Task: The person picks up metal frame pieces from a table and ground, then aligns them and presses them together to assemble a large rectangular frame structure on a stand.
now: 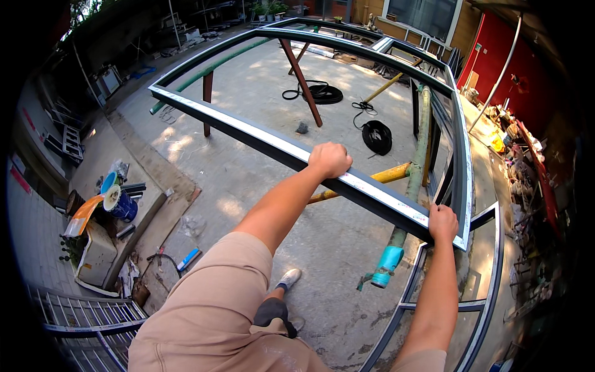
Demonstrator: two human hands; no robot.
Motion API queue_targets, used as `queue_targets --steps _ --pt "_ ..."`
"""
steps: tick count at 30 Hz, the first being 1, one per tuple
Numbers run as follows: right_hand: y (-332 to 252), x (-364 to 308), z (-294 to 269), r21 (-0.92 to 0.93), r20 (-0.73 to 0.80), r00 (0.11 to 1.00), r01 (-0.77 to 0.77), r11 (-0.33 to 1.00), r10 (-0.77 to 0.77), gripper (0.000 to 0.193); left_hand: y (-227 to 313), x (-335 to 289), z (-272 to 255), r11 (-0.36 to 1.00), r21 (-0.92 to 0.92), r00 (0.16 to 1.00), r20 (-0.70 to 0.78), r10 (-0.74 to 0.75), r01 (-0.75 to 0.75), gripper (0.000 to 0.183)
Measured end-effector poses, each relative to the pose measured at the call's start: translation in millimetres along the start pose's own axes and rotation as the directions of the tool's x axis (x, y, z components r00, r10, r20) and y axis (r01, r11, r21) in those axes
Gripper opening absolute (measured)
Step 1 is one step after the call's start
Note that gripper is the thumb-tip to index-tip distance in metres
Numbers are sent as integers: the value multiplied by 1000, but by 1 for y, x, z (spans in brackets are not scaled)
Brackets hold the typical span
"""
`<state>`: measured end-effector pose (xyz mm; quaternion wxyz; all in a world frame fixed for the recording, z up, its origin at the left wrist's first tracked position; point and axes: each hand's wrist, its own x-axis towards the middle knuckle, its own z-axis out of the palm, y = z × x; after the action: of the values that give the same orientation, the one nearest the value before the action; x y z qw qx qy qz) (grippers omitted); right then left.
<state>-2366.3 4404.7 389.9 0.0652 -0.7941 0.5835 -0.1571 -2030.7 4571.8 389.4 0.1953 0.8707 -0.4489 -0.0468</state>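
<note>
A worker's left hand and right hand grip the near side of a large frame lying over green pipes above a concrete floor.

No words or numbers can be read with certainty. Small coloured printed marks recur along the white film on the near bar of the large dark metal frame, and fainter ones appear on the film of its right side; all are too small to decipher. Pale markings on the blue bucket, standing at the left, are likewise illegible owing to their size and the fisheye distortion.
</note>
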Motion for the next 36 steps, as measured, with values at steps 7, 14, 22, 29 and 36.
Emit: queue_targets --steps 7,14,22,29,36 --pt "1 1 -2 -10 5 1000 1 1000 -1 48 3 1 0 1000 4 1000 7 -10 10 39" --pt "0 2 0 -10 12 1000 3 1000 -3 47 0 0 0 1000 -6 1000 -8 -13 13 38" --pt "1 0 -2 -14 17 999 -27 1000 27 46 0 3 3 1000 -8 1000 -9 -10 10 38" --pt "-4 1 -3 -17 53 997 -54 998 55 46 -2 4 2 1000 29 1000 -5 0 0 38" --pt "2 1 -4 -20 49 998 -38 999 39 45 1 5 5 999 37 1000 -8 7 -7 38"
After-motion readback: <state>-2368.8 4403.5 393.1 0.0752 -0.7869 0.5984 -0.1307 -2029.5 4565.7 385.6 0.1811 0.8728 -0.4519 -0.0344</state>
